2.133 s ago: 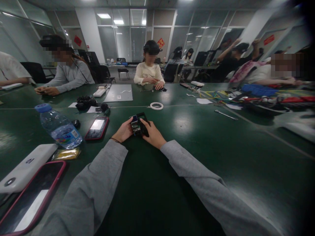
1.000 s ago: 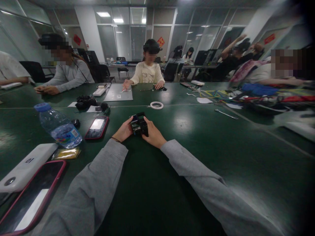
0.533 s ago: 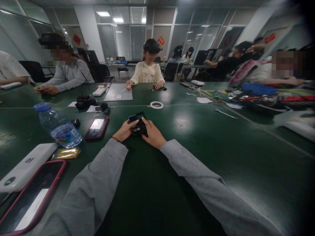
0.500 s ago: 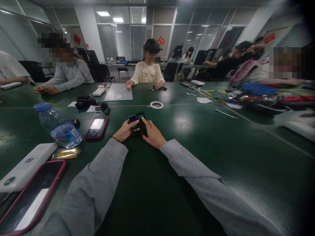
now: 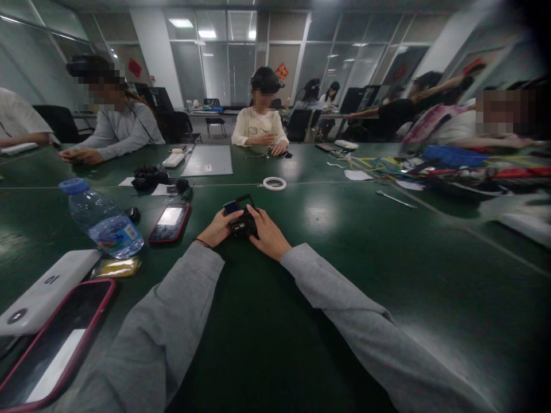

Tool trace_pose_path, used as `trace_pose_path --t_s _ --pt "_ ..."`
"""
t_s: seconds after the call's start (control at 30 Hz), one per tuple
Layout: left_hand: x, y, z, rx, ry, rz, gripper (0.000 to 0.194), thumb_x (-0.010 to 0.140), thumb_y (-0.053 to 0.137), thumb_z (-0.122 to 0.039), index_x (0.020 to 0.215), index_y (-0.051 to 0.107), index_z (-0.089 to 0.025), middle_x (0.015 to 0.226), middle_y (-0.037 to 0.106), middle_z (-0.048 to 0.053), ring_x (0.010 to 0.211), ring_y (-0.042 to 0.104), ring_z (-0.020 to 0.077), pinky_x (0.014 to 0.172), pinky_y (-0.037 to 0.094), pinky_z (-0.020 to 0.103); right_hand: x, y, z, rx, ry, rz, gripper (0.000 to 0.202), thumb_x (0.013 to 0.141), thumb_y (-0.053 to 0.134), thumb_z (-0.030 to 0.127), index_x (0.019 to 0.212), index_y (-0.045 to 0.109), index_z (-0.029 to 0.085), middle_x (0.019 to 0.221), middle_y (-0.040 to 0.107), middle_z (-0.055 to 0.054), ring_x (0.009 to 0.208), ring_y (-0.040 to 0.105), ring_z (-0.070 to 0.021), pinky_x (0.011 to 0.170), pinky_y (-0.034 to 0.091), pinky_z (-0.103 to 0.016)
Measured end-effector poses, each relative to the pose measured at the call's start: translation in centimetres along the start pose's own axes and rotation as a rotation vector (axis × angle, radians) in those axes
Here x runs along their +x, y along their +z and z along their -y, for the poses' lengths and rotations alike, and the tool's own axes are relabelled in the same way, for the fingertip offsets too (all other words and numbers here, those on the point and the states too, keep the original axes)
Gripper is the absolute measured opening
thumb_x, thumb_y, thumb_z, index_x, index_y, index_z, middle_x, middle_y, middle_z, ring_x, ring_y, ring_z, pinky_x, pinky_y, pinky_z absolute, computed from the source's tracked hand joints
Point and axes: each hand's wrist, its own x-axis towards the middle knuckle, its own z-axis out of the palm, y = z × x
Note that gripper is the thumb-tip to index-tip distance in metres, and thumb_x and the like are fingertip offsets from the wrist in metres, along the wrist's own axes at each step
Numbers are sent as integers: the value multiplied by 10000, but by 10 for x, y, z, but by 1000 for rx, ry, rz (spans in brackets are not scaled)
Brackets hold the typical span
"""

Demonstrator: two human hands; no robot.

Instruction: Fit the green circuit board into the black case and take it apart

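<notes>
Between my two hands is a small black device [image 5: 243, 226] with a boxy body, slots or ports on the side facing me, and an open black frame [image 5: 247, 201] standing at its far end. A small dark screen with a light border [image 5: 231, 207] rises at its left. My left hand [image 5: 216, 228] grips the left side, thumb laid across below the screen. Closed on the right side is my right hand [image 5: 267, 230], its fingers along the black body. The device's exact kind cannot be made out, and my fingers hide part of it.
Left of my hands are a phone [image 5: 169, 222], a water bottle [image 5: 103, 221], a yellow packet [image 5: 116, 267], a white device [image 5: 47, 292] and a larger phone [image 5: 60, 344]. Ahead lies a white ring [image 5: 274, 183]; rightward, a wrench [image 5: 396, 199] and tangled cables [image 5: 400, 166]. Several people sit around.
My hands and the black device have barely moved; the screen is tilted very slightly differently. Across the table, a person's hand has lifted off the grey board and drawn in towards the chest.
</notes>
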Motion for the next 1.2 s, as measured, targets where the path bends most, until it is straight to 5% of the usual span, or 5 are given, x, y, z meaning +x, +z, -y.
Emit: trace_pose_path --t_s 0.3,0.6,0.73,0.9,1.2 --pt "-1 1 0 -3 -16 -20 385 665 747 -153 1019 604 -113 916 681 66 834 641 160 817 478 313 1 4 -6 48 1 -1 866 785 611 157 1469 85 234 1359 290 -151 1257 368 -309 1019 403 -495" --pt "0 -1 2 1 8 -13 391 651 758 -150 1010 607 -117 913 679 59 850 638 159 846 468 318 2 2 -4 236 6 -74 888 819 619 515 1468 93 214 1392 301 -146 1295 328 -292 1084 317 -500" --pt "-1 1 0 22 -17 7 418 651 758 -161 1036 602 -115 954 681 84 874 639 182 856 464 348 3 5 -11 428 170 -105 802 869 529 548 1464 110 211 1380 351 -143 1266 384 -273 1081 315 -487" --pt "-3 3 -1 53 -11 9 415 636 769 -162 1012 601 -117 938 679 75 864 631 178 870 458 361 8 13 -31 778 453 -101 702 835 567 560 1364 316 174 1084 571 -108 1015 569 -225 936 458 -431" --pt "-2 1 0 72 17 69 491 610 772 -125 1065 589 -130 1035 649 81 963 604 186 946 415 383 10 13 -31 809 443 -114 586 812 605 519 1261 444 177 982 585 -73 929 581 -209 863 486 -403"
